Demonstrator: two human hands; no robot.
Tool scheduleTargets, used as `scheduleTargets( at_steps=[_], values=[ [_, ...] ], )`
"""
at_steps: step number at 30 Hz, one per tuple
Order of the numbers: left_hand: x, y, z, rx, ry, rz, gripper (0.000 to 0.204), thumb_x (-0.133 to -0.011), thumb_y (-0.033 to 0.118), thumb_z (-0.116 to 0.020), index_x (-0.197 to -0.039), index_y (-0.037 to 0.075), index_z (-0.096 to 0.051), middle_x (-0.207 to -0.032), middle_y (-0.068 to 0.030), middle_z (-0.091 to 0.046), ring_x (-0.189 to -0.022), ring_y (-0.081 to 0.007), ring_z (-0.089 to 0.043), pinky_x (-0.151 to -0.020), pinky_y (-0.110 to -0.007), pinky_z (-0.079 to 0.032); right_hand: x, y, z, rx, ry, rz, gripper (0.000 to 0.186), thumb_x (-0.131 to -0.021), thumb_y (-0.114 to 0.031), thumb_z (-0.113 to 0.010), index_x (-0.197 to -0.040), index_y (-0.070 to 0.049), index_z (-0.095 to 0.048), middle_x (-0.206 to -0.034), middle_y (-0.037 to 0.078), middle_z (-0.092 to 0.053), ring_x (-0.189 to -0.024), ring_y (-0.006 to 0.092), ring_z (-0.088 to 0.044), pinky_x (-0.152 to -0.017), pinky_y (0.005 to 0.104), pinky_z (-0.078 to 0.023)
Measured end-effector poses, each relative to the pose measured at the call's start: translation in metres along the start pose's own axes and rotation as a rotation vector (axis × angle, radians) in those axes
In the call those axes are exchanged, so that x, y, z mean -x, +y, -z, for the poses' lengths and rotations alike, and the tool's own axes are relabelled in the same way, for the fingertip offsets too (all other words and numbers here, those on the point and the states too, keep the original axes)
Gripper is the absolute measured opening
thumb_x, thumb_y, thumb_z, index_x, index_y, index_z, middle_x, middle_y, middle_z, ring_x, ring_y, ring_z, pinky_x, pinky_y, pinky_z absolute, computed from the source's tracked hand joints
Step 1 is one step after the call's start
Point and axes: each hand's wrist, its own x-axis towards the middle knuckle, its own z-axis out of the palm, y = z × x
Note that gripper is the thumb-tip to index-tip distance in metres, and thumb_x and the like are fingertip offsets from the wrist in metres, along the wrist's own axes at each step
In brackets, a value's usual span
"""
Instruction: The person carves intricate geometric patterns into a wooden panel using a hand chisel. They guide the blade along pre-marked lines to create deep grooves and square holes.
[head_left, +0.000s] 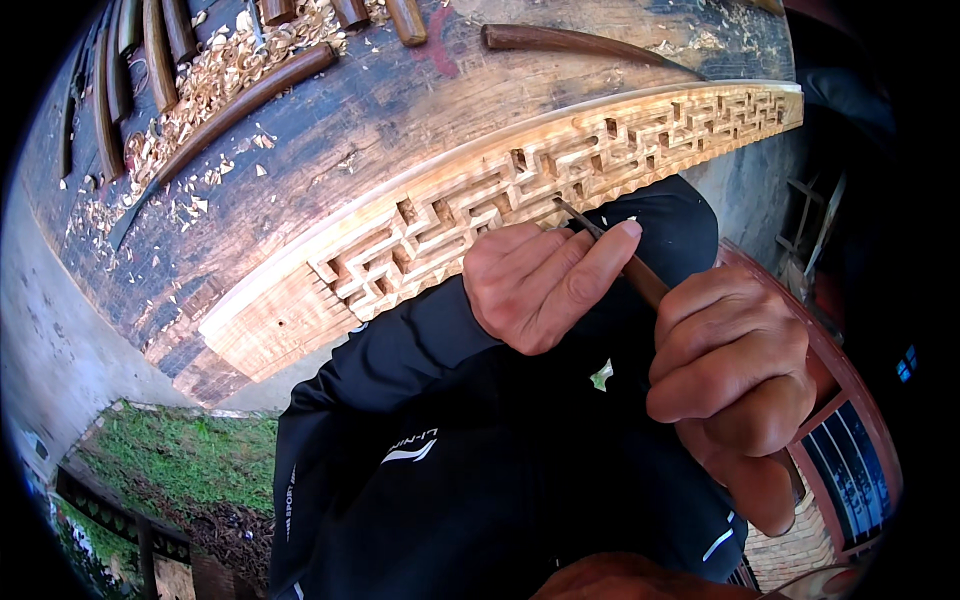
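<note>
A long pale wooden board (265, 335), carved with a maze-like fretwork of raised bars and sunken pockets, lies along the near edge of the workbench. My right hand (730, 360) is wrapped round the brown wooden handle of a carving chisel (645, 281). The slim blade slants up and to the left, its tip at a pocket in the middle of the carving. My left hand (540, 285) rests at the board's near edge with its fingers curled, steadying the blade close to the tip. The left palm side is hidden.
Several wooden-handled chisels lie among curled shavings (225, 70) at the workbench's (400, 110) far left. One long chisel (240, 110) lies nearer the board; another handle (570, 42) lies beyond its right part. Grass (190, 460) shows below left, a red-framed piece (850, 450) at right.
</note>
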Motion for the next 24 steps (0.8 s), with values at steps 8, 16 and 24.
scheduleTargets(
  at_steps=[8,16,24],
  values=[
    [0.001,-0.001,-0.003,-0.001,0.022,-0.009,0.062,-0.074,-0.011,-0.078,-0.136,-0.009,-0.070,-0.076,-0.0084,-0.072,-0.058,-0.0184,-0.068,-0.050,-0.031,-0.049,-0.001,0.002,0.001,-0.002,-0.014,0.013,0.072,-0.108,-0.073,-0.054,-0.069,-0.013,-0.046,-0.066,0.010,-0.069,-0.042,0.0132,-0.056,-0.039,0.0262,-0.040],
    [0.002,0.003,-0.002,-0.051,0.029,0.042,0.059,-0.073,-0.012,-0.076,-0.132,-0.008,-0.073,-0.074,-0.0061,-0.071,-0.057,-0.0175,-0.068,-0.049,-0.031,-0.048,0.000,0.011,0.011,-0.021,-0.162,0.055,0.072,-0.107,-0.072,-0.057,-0.068,-0.013,-0.048,-0.066,0.011,-0.069,-0.041,0.0138,-0.055,-0.038,0.0260,-0.037],
    [-0.001,0.002,-0.002,-0.032,0.026,-0.019,0.050,-0.084,-0.005,-0.081,-0.134,-0.004,-0.073,-0.076,-0.0064,-0.070,-0.062,-0.0181,-0.070,-0.051,-0.030,-0.049,-0.002,0.002,-0.004,-0.092,-0.022,0.086,0.074,-0.113,-0.057,-0.061,-0.059,-0.009,-0.043,-0.062,0.014,-0.062,-0.039,0.0131,-0.044,-0.037,0.0268,-0.026]
  ],
)
